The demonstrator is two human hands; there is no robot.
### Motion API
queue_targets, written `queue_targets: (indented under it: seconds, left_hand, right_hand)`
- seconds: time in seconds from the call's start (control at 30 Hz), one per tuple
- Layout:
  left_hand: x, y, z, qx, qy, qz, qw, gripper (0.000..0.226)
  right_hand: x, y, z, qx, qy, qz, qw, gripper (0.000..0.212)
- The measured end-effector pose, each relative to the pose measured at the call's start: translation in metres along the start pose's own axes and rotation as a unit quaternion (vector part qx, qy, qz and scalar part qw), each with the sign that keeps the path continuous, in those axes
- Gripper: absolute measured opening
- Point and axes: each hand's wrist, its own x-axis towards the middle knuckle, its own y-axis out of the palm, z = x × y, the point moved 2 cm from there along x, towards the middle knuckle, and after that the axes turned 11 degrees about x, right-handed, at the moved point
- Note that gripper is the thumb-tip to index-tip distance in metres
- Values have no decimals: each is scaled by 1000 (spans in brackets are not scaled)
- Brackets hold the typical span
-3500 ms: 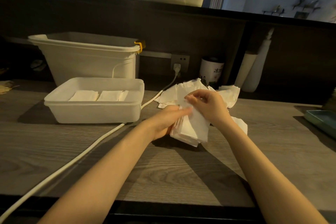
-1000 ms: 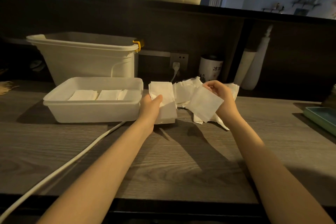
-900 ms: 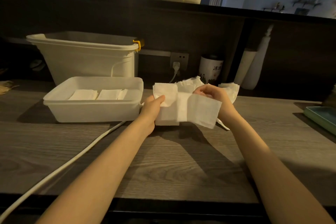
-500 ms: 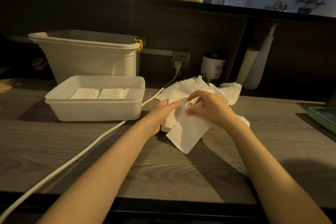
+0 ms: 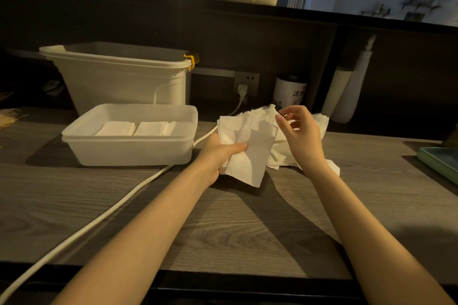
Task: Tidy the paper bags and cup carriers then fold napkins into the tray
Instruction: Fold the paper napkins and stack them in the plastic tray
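My left hand grips a small stack of white napkins with the thumb across the front, raised just above the wooden counter. My right hand hovers beside the stack's upper right corner, fingers loosely curled and holding nothing. Behind both hands lies a loose pile of unfolded napkins. To the left stands the white plastic tray, with folded napkins lying side by side on its floor.
A large white bin stands behind the tray. A white power cable runs from the wall socket diagonally across the counter. A white canister and a tall white bottle stand at the back, a green tray at the right edge.
My right hand has let go of the napkin it was folding and lifted up to the right. The left hand has raised the stack, with the folded napkin now on its front.
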Motion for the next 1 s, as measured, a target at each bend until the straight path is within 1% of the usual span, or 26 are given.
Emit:
queue_targets:
  seconds: [0.03,0.1,0.2,0.27,0.37,0.5,0.57,0.63,0.77,0.93,1.0]
  left_hand:
    - [0,0,0,-9,-1,-7,1000,32]
    - [0,0,0,-20,-1,-15,1000,36]
    - [0,1,-1,-28,-2,-20,999,42]
    - [1,1,-1,-43,-5,-22,999,40]
    - [2,2,-1,-65,-19,-28,997,34]
    - [3,2,-1,-89,-27,-26,995,22]
    - [4,2,0,-82,-19,-33,996,22]
    - [4,2,0,-73,-12,-39,996,27]
    - [2,2,0,-73,-12,-14,997,36]
    - [-3,5,-2,-111,-20,31,993,31]
    - [-3,5,-3,-95,-10,35,995,29]
  right_hand:
    - [0,-1,2,-15,-32,-7,999,15]
    - [-1,0,4,-33,-55,22,998,8]
    - [-4,9,2,-91,-43,102,990,12]
    - [-5,14,0,-118,-30,123,985,15]
    - [-4,14,-1,-102,-10,116,988,12]
    - [-4,12,-3,15,30,112,993,9]
    - [-4,12,-3,66,57,104,991,9]
    - [-3,11,-4,96,81,87,988,10]
    - [-2,9,-7,101,96,52,989,13]
    - [-2,8,-8,69,83,49,993,11]
    - [-2,9,-8,57,77,50,994,11]
